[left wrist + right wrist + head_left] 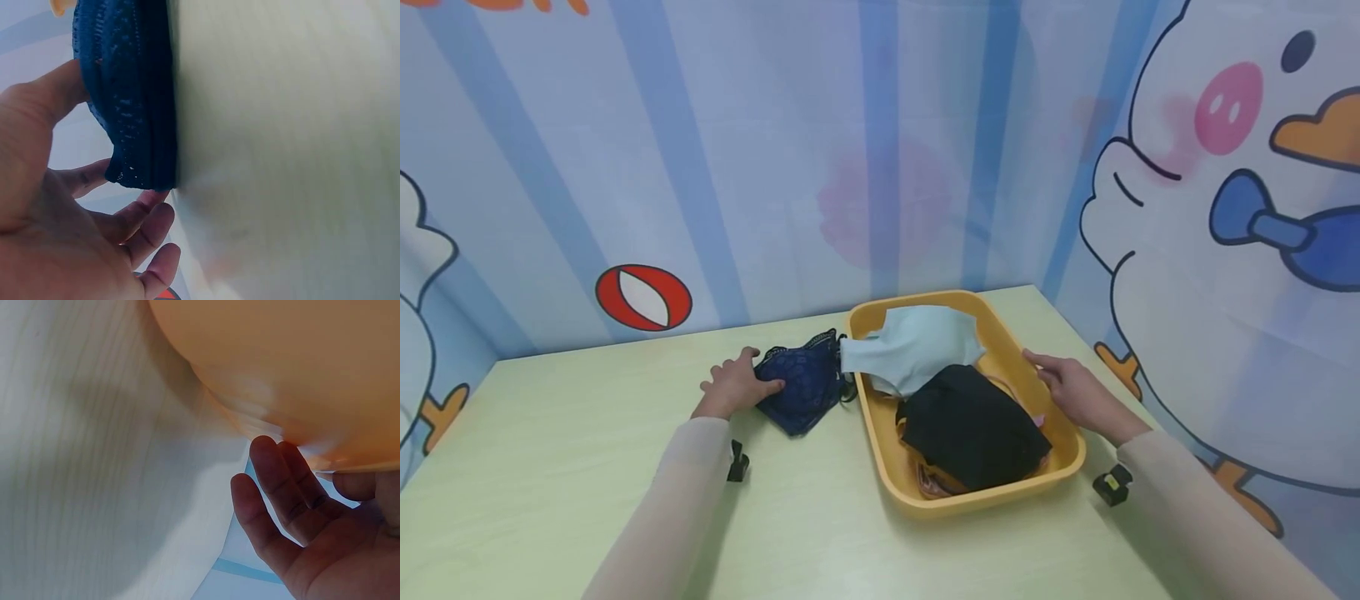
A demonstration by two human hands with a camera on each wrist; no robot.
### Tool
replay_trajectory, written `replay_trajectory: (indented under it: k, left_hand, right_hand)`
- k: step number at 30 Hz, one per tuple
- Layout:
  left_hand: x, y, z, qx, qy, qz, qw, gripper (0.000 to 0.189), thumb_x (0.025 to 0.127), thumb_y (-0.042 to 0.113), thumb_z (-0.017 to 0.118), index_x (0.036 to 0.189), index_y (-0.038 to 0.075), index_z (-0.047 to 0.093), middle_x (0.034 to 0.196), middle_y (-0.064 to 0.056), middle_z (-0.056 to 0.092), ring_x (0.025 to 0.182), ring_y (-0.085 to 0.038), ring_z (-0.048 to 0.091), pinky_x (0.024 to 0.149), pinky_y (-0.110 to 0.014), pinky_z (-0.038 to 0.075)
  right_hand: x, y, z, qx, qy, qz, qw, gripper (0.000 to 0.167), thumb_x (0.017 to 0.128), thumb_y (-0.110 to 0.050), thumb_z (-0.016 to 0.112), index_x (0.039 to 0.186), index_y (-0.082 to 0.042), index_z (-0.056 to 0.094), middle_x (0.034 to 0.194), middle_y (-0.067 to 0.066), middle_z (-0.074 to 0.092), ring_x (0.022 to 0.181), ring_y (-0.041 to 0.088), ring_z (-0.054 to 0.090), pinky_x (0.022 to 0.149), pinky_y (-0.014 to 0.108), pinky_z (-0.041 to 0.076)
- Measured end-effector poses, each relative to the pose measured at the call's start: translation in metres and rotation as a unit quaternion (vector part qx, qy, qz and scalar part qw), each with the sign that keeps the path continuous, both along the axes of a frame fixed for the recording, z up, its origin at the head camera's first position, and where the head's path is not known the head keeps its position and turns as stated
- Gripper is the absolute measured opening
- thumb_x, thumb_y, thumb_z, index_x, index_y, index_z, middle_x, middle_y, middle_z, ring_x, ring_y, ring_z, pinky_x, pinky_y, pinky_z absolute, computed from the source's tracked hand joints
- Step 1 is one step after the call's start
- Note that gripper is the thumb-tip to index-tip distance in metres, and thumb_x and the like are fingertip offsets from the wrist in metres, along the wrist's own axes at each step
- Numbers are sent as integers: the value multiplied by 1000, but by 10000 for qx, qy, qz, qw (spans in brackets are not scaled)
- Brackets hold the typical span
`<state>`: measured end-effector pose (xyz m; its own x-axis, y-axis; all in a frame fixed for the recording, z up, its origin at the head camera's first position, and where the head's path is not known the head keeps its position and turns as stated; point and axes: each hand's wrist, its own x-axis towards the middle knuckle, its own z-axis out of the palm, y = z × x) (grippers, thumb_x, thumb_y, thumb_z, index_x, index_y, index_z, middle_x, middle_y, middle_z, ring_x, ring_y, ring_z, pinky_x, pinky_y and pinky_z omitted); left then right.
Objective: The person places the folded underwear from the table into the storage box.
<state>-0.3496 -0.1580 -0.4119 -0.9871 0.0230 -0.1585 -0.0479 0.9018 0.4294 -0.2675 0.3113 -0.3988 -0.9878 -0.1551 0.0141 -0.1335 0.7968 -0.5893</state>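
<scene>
A dark navy lace bra (800, 385) lies folded on the table, its right end against the basket's left side. My left hand (735, 385) is at its left end. The thumb lies over the lace, and the other fingers are spread loosely at the edge, as the left wrist view of the hand (69, 206) shows. On the right, my right hand (1078, 396) holds the rim of a yellow plastic basket (880, 454). In the right wrist view, its fingertips (265, 450) are by the outer wall. Inside the basket are a pale mint garment (925, 342) and a black garment (973, 429).
Part of the mint garment hangs over the basket's left rim. Other pieces peek out beneath the black one. The pale yellow table (572, 467) ends at a printed cloth backdrop (790, 167) behind and at the right. Each wrist wears a small black camera (1112, 485).
</scene>
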Motion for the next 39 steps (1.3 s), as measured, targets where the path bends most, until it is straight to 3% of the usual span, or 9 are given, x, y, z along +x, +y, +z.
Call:
replay_trajectory:
  k: [7,13,18,23,29,39]
  left_hand:
    - [-3,0,1,62,-48,43,10000,77,85,37,67,141,-1,31,134,-34,39,121,-53,29,97,-67,15]
    - [-5,0,-2,275,3,-45,9996,70,88,31,65,141,0,32,137,-30,40,124,-53,31,98,-69,9]
    - [-3,-1,-4,489,278,-246,9981,63,89,26,64,140,5,34,139,-28,40,126,-50,34,97,-72,7]
    - [-1,-5,-3,739,708,-459,9937,58,90,21,64,140,11,36,140,-27,40,125,-50,35,97,-70,13]
    - [2,-8,9,1161,1056,-690,9852,55,93,15,61,141,15,34,142,-24,37,128,-44,34,102,-59,26]
    - [13,-10,39,1527,1366,-812,9754,55,96,9,53,145,15,29,142,-26,33,130,-44,31,102,-59,26]
  right_hand:
    - [0,-2,1,-47,-46,-2,10000,43,102,-4,36,145,-4,33,140,27,40,93,29,54,67,31,45]
    - [1,-3,2,-61,-17,19,10000,44,102,-4,36,145,-4,33,140,27,39,94,29,54,68,31,45]
    - [1,-3,2,-40,8,52,10000,43,102,-4,36,145,-4,33,141,26,38,94,29,54,68,31,45]
    - [1,-4,2,-70,-60,25,10000,43,102,-4,35,146,-5,33,142,26,37,96,31,53,66,31,45]
    - [1,-4,2,-173,-126,-35,9998,44,102,-3,35,146,-5,32,142,26,37,94,31,53,62,31,45]
    - [0,-1,0,-132,-84,-55,9999,44,102,-3,36,146,-5,31,141,28,38,90,29,55,64,30,45]
